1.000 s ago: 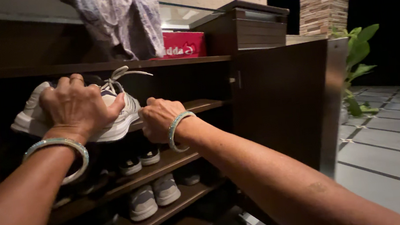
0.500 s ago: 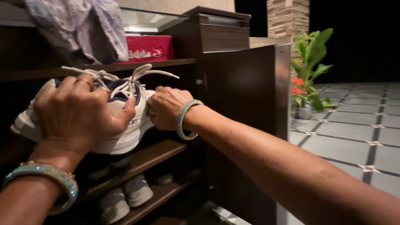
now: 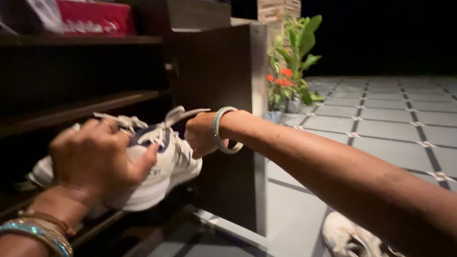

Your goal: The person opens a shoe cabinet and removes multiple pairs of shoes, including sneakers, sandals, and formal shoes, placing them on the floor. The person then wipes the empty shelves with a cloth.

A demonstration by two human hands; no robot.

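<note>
My left hand grips a pair of white sneakers with dark blue trim and loose white laces, held in front of a dark wooden shoe rack. My right hand closes on the heel end of the same sneakers from the right. Both wrists wear bangles. The sneakers are off the shelves, out in front of the rack's lower shelves. The far side of the pair is hidden behind my left hand.
A red shoe box sits on the rack's top shelf. The cabinet's open door stands to the right. A potted plant with red flowers is beyond it. A worn white shoe lies on the grey tiled floor.
Both hands have drawn the sneakers off the upper shelf and lowered them out in front of the rack. The view has swung right and down toward the floor.
</note>
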